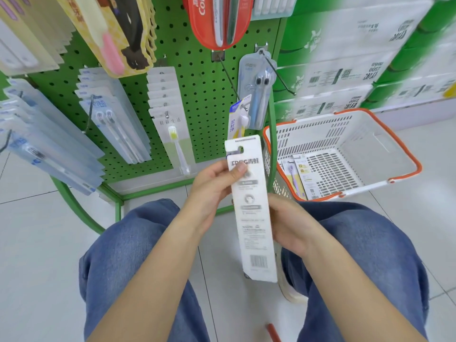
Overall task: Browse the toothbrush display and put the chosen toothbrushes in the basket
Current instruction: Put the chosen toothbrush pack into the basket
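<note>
A white carded toothbrush pack [251, 208] was held upright over the lap, printed back to the camera, long axis running near-vertical, hang-hole end up. Its upper part was pinched by the left hand [214, 191], thumb on the face; the lower edge was cradled by the right hand [291, 225], fingers curled behind. The basket [402, 154] was seen just right of the pack, so the right hand was judged nearer. Behind, the green pegboard [204, 90].
</note>
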A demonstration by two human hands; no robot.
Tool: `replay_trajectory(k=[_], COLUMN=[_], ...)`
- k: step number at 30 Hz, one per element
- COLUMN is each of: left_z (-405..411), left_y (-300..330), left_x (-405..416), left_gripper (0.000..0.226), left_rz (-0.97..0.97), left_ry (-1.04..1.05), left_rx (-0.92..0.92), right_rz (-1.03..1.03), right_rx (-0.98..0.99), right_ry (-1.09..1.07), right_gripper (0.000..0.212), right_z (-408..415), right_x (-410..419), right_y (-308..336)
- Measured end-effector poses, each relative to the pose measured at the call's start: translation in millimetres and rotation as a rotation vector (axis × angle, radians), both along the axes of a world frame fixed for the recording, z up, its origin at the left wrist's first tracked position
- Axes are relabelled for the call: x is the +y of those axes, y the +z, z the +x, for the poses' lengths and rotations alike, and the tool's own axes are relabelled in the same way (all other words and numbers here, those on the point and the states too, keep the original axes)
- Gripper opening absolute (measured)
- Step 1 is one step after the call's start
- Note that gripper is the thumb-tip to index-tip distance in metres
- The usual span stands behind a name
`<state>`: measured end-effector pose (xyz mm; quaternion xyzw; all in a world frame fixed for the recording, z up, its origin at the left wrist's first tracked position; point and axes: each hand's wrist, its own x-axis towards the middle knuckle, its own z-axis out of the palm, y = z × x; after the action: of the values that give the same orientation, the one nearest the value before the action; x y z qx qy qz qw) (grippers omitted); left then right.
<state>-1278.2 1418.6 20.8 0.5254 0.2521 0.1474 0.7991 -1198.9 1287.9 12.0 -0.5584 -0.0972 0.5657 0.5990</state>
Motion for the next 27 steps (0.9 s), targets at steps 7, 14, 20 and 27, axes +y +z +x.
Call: replay_trajectory(k=[7,14,20,27], left_z=[-1.6,0.1,15.7,83.7], left_y=[-1.8,1.4,13.8,40.8], left_x=[2.1,0.3,-3.9,-21.9], left_gripper=[0.013,0.01,0.013,0.015], left_rz=[0.09,0.061,0.1,0.067], left_ry=[0.136,0.082,0.066,-0.023], left_rx=[0.103,0.117,0.018,-0.065], right_rz=[0.062,0.058,0.059,-0.104], right_rx=[-0.248,-0.468,-0.505,-0.549], right_ry=[-0.044,-0.186,-0.311,-0.349], right_gripper=[0.03,0.035,0.022,0.019], right_z=[1.9,-1.2,11.0,47.4], right_x=[-5.8,-3.1,-8.2,-33.5], right_y=[-2.4,-6.8,0.4,3.6])
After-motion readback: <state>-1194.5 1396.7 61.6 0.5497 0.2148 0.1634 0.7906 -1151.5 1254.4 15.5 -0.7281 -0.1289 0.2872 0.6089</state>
